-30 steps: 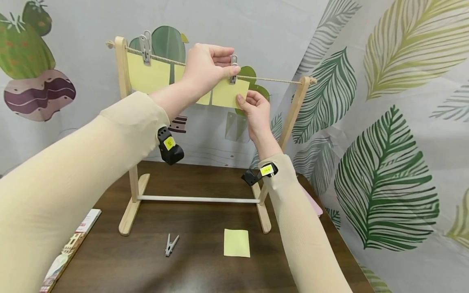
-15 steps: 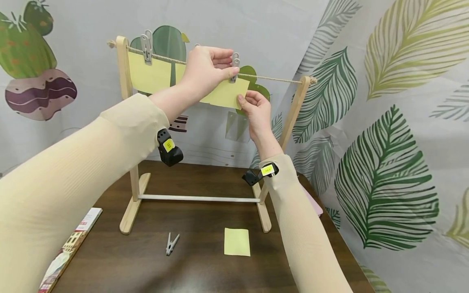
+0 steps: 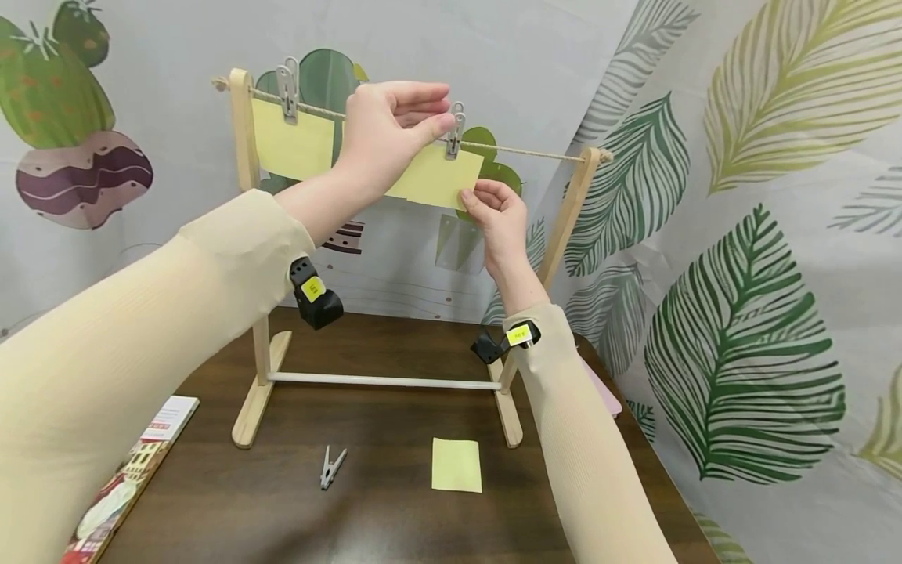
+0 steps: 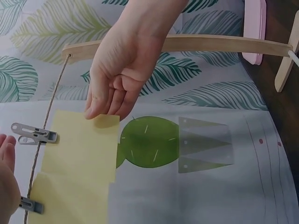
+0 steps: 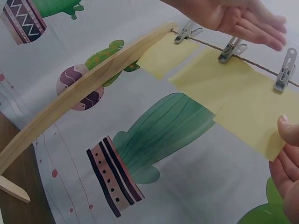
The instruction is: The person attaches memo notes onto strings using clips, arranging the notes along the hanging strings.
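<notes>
At the rope's middle my left hand [image 3: 395, 129] stays beside a grey metal clothespin [image 3: 454, 135], its fingers extended and apart from it. That clothespin grips the rope [image 3: 539, 153] and the top of a yellow paper sheet [image 3: 442, 178]. My right hand [image 3: 503, 223] pinches the sheet's lower right corner between thumb and fingers. Farther left another yellow sheet [image 3: 292, 141] hangs from a clothespin [image 3: 287, 90]. In the right wrist view a middle clothespin [image 5: 231, 50] holds a middle sheet [image 5: 210, 77], which partly overlaps the pinched one; in the head view my left hand mostly hides it.
The rope runs between two wooden posts [image 3: 243, 133], joined low by a white rod [image 3: 384, 381]. On the brown table [image 3: 395, 525] lie a loose clothespin [image 3: 331, 468] and a yellow sheet [image 3: 456, 465]. A printed box [image 3: 134, 478] sits left; a pink object [image 3: 602, 388] lies right.
My left hand has let go of the clothespin and drawn slightly left, its fingers straightening. The clothespin stays clamped on the rope and sheet. My right hand keeps pinching the corner.
</notes>
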Action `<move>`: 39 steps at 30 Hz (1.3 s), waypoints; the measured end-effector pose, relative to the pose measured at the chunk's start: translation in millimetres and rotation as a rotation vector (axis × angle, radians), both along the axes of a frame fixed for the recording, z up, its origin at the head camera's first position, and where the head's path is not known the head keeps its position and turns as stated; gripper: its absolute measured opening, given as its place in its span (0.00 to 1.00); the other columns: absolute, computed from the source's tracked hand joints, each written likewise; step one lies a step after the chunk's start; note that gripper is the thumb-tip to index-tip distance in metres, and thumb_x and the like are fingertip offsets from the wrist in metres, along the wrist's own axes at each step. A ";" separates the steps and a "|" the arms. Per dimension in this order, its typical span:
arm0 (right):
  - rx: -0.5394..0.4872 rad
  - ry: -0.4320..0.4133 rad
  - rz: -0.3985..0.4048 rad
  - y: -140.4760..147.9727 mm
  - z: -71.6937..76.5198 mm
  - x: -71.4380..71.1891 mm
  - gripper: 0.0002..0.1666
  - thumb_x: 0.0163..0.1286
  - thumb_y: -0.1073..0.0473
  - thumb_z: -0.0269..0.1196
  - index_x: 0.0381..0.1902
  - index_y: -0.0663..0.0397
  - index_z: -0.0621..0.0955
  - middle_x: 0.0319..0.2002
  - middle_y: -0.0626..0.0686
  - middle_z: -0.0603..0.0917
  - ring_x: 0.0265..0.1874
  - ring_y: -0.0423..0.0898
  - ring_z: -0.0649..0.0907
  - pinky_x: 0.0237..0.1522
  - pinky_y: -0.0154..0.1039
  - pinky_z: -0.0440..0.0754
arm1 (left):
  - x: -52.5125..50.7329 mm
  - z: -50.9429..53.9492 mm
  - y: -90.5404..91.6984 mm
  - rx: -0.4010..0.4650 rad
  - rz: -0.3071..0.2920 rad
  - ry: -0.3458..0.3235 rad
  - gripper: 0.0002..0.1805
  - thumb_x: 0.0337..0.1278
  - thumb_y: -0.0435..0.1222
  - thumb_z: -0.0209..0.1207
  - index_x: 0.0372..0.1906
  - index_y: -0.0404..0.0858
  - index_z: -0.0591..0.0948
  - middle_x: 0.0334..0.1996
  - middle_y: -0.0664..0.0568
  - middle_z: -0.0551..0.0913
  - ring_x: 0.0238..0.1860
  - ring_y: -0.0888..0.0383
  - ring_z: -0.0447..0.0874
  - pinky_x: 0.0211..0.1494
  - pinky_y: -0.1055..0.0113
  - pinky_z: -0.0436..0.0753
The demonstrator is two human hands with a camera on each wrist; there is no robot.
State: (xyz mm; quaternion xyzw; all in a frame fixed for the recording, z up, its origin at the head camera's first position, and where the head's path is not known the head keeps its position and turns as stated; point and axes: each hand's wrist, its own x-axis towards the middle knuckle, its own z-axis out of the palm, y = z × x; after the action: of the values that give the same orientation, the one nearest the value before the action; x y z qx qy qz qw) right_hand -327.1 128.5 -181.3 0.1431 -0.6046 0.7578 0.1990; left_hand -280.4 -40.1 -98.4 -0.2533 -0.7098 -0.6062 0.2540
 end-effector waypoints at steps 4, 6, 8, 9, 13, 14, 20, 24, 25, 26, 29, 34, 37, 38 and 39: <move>0.008 -0.002 -0.015 4.6 -5.1 0.6 0.12 0.63 0.74 0.63 0.31 0.51 0.78 0.26 0.42 0.83 0.28 0.34 0.82 0.37 0.27 0.79 | 2.6 -7.2 -7.8 0.022 -0.015 0.005 0.18 0.57 0.32 0.66 0.53 0.33 0.84 0.49 0.42 0.86 0.50 0.58 0.87 0.55 0.72 0.80; 0.014 -0.005 -0.021 6.9 -8.2 0.8 0.11 0.64 0.74 0.63 0.32 0.52 0.79 0.27 0.42 0.83 0.29 0.34 0.82 0.37 0.27 0.78 | 3.1 -12.5 -12.8 0.040 -0.029 -0.010 0.18 0.57 0.32 0.66 0.53 0.33 0.84 0.49 0.42 0.86 0.50 0.59 0.87 0.55 0.71 0.80; 0.013 -0.010 -0.017 8.9 -11.6 1.2 0.10 0.64 0.73 0.63 0.33 0.52 0.79 0.27 0.41 0.84 0.29 0.34 0.82 0.38 0.27 0.78 | 3.9 -18.5 -18.0 0.048 -0.037 -0.022 0.18 0.57 0.33 0.67 0.53 0.33 0.84 0.49 0.42 0.86 0.49 0.60 0.87 0.56 0.71 0.80; 0.011 -0.011 -0.013 9.9 -13.4 1.5 0.10 0.65 0.73 0.63 0.33 0.53 0.78 0.27 0.41 0.84 0.29 0.34 0.82 0.38 0.27 0.78 | 4.4 -21.9 -20.4 0.055 -0.043 -0.029 0.18 0.57 0.33 0.67 0.53 0.33 0.84 0.49 0.43 0.87 0.49 0.60 0.87 0.55 0.71 0.81; -0.005 -0.014 -0.010 13.9 -21.1 2.8 0.12 0.65 0.75 0.62 0.31 0.51 0.78 0.26 0.41 0.85 0.29 0.34 0.83 0.39 0.27 0.79 | 8.7 -35.8 -27.5 0.073 -0.070 -0.045 0.18 0.56 0.32 0.67 0.52 0.31 0.84 0.47 0.44 0.88 0.45 0.63 0.87 0.53 0.71 0.82; -0.009 -0.010 -0.014 15.1 -23.4 3.3 0.13 0.64 0.75 0.62 0.31 0.51 0.78 0.26 0.41 0.85 0.29 0.34 0.83 0.39 0.27 0.79 | 10.0 -39.6 -28.6 0.072 -0.079 -0.044 0.18 0.56 0.32 0.67 0.52 0.31 0.84 0.46 0.43 0.88 0.44 0.64 0.88 0.53 0.71 0.82; 0.006 0.008 -0.036 23.1 -41.8 8.1 0.13 0.64 0.76 0.62 0.32 0.52 0.78 0.27 0.41 0.84 0.30 0.35 0.83 0.41 0.27 0.81 | 14.5 -61.3 -33.2 0.053 -0.124 -0.041 0.19 0.56 0.32 0.67 0.53 0.30 0.83 0.44 0.46 0.89 0.42 0.67 0.88 0.51 0.71 0.82; 0.035 0.012 -0.040 28.4 -57.2 13.3 0.14 0.63 0.76 0.63 0.31 0.50 0.78 0.28 0.40 0.85 0.30 0.35 0.83 0.39 0.27 0.80 | 14.3 -76.7 -38.2 0.042 -0.178 -0.060 0.19 0.55 0.30 0.67 0.53 0.28 0.82 0.41 0.54 0.90 0.42 0.67 0.88 0.50 0.72 0.82; 0.042 0.014 -0.040 29.8 -61.4 14.8 0.14 0.63 0.76 0.63 0.31 0.50 0.78 0.28 0.40 0.85 0.30 0.35 0.83 0.39 0.27 0.80 | 14.1 -80.8 -39.6 0.033 -0.191 -0.065 0.19 0.55 0.30 0.67 0.53 0.28 0.82 0.40 0.55 0.90 0.42 0.67 0.88 0.49 0.73 0.83; 0.052 0.016 -0.040 31.2 -65.5 16.4 0.14 0.63 0.76 0.63 0.31 0.49 0.79 0.28 0.40 0.85 0.30 0.35 0.83 0.38 0.27 0.80 | 13.9 -85.1 -41.1 0.022 -0.204 -0.071 0.19 0.55 0.30 0.67 0.53 0.28 0.83 0.40 0.56 0.90 0.42 0.67 0.88 0.49 0.73 0.83; 0.093 0.017 -0.037 35.3 -79.6 20.6 0.13 0.62 0.76 0.64 0.33 0.51 0.79 0.28 0.39 0.84 0.31 0.35 0.82 0.39 0.27 0.80 | 12.8 -99.2 -46.5 -0.016 -0.224 -0.106 0.18 0.56 0.31 0.67 0.52 0.30 0.83 0.42 0.57 0.89 0.44 0.67 0.87 0.49 0.73 0.83; 0.160 0.001 -0.031 41.2 -105.0 26.7 0.13 0.61 0.76 0.64 0.36 0.54 0.79 0.30 0.39 0.85 0.31 0.34 0.83 0.38 0.27 0.80 | 12.9 -125.9 -57.4 -0.089 -0.242 -0.173 0.18 0.59 0.31 0.65 0.53 0.29 0.82 0.44 0.55 0.89 0.45 0.69 0.86 0.51 0.73 0.82; 0.205 -0.030 -0.022 45.6 -120.5 30.5 0.13 0.61 0.76 0.64 0.36 0.54 0.79 0.30 0.38 0.85 0.31 0.33 0.83 0.37 0.27 0.80 | 15.4 -143.9 -62.9 -0.143 -0.254 -0.200 0.18 0.60 0.31 0.64 0.54 0.29 0.82 0.47 0.46 0.88 0.46 0.69 0.86 0.51 0.73 0.82; 0.218 -0.043 -0.016 47.1 -125.9 31.8 0.12 0.61 0.76 0.64 0.37 0.56 0.79 0.29 0.38 0.85 0.31 0.33 0.83 0.38 0.27 0.80 | 16.4 -150.4 -64.5 -0.164 -0.257 -0.209 0.18 0.60 0.31 0.64 0.54 0.29 0.82 0.49 0.43 0.87 0.46 0.69 0.85 0.50 0.73 0.82; 0.227 -0.059 -0.008 48.7 -131.7 33.0 0.11 0.61 0.76 0.64 0.37 0.57 0.79 0.30 0.38 0.85 0.31 0.33 0.83 0.38 0.26 0.80 | 17.8 -156.6 -66.0 -0.182 -0.258 -0.221 0.18 0.60 0.31 0.64 0.55 0.30 0.82 0.50 0.39 0.85 0.46 0.69 0.85 0.50 0.73 0.82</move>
State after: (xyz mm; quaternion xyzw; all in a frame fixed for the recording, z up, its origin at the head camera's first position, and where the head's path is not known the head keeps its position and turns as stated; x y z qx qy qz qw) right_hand -294.1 177.2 -313.0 0.1400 -0.6926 0.6877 0.1666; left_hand -262.6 -106.2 -255.0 -0.2959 -0.7471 -0.5910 0.0708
